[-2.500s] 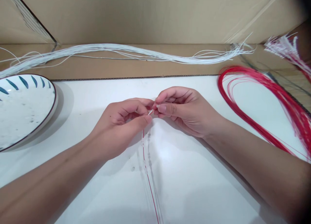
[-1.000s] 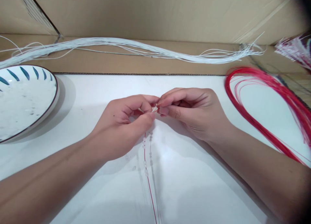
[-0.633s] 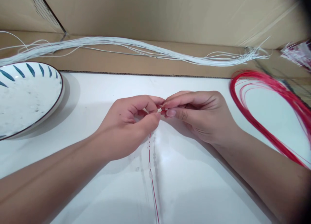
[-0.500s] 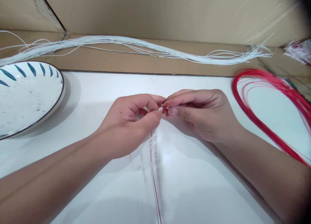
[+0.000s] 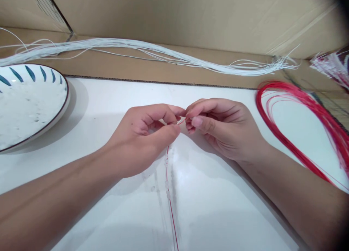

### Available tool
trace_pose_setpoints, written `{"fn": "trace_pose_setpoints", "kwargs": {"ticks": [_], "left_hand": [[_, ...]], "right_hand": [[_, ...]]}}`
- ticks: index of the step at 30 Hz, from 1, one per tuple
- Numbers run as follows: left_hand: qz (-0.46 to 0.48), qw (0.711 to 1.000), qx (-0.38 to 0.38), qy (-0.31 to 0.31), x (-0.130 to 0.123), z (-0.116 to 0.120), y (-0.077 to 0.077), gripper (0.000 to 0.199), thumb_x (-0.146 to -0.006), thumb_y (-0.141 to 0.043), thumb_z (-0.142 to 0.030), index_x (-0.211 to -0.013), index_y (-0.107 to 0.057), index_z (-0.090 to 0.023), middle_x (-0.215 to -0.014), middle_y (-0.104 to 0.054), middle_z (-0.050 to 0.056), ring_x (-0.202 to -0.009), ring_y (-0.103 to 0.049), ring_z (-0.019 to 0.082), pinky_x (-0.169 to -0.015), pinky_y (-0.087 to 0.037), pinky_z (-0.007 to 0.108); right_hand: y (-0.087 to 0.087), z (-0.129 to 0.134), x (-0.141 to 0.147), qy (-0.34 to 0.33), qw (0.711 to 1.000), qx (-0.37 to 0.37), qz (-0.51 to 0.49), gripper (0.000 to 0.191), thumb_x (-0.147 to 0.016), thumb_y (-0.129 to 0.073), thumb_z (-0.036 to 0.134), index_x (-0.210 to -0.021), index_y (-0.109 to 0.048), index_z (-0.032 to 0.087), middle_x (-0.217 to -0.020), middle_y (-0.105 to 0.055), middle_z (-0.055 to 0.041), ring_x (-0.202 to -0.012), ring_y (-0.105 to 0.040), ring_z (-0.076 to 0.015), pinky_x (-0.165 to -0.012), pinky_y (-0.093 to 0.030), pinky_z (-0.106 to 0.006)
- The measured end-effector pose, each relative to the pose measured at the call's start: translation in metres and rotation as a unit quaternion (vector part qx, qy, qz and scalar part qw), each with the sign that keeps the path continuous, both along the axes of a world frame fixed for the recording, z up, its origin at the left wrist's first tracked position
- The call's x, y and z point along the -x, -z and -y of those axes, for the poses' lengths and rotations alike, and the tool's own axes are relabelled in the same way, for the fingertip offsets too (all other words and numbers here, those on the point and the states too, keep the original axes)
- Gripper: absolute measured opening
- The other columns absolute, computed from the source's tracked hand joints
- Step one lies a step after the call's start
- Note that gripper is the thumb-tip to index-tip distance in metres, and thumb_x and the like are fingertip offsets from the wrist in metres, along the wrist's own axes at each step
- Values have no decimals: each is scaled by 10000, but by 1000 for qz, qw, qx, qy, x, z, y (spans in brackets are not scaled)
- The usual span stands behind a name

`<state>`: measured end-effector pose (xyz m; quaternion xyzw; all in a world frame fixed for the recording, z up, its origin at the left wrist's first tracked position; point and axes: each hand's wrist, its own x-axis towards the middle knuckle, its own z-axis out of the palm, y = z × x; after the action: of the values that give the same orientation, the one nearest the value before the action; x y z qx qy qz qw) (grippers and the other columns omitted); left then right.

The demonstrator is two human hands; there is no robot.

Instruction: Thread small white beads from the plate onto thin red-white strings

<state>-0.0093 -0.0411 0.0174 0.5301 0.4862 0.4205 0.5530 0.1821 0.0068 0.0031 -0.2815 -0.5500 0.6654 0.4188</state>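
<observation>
My left hand [image 5: 154,134] pinches a thin red cord [image 5: 172,211] between thumb and fingers near the middle of the table. Facing it, my right hand [image 5: 223,125] is closed at the fingertips on a short stretch of the same cord, which crosses the small gap between the hands. Below my left hand the cord runs down toward the front edge of the view. Several small clear beads [image 5: 167,191] sit along it. What exactly lies inside the right fingertips is too small to make out.
A white plate [image 5: 35,109] with blue-green leaf strokes stands at the left. Behind lies a bundle of white cords [image 5: 152,49] on cardboard [image 5: 131,69]. A coil of red cord [image 5: 289,142] rests at the right, with more red and white strands [image 5: 329,69] beyond it.
My right fingertips have loosened and drawn slightly away from the left, showing more red cord between them. The whole view has shifted a little.
</observation>
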Motion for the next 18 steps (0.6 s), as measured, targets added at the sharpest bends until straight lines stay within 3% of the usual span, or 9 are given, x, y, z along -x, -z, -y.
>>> {"fn": "trace_pose_setpoints", "kwargs": {"ticks": [10, 18], "left_hand": [[-21, 998, -58, 10, 1, -2, 5, 188, -873, -682, -240, -686, -681, -219, -1076, -759, -5, -882, -713, 176, -583, -519, 234], [-36, 990, -136, 28, 3, 0, 9, 164, -906, -672, -208, -742, -671, -218, -1088, -762, -28, -911, -697, 115, -736, -546, 188]], "right_hand": [[1, -3, 0, -17, 998, 49, -45, 88, -765, -892, 203, -825, -830, 223, -732, -777, 8, -667, -729, -85, -711, -645, -215], [-3, -3, -1, -46, 990, 112, -68, 76, -777, -878, 183, -833, -837, 215, -723, -771, 16, -633, -687, -45, -654, -598, -149]]}}
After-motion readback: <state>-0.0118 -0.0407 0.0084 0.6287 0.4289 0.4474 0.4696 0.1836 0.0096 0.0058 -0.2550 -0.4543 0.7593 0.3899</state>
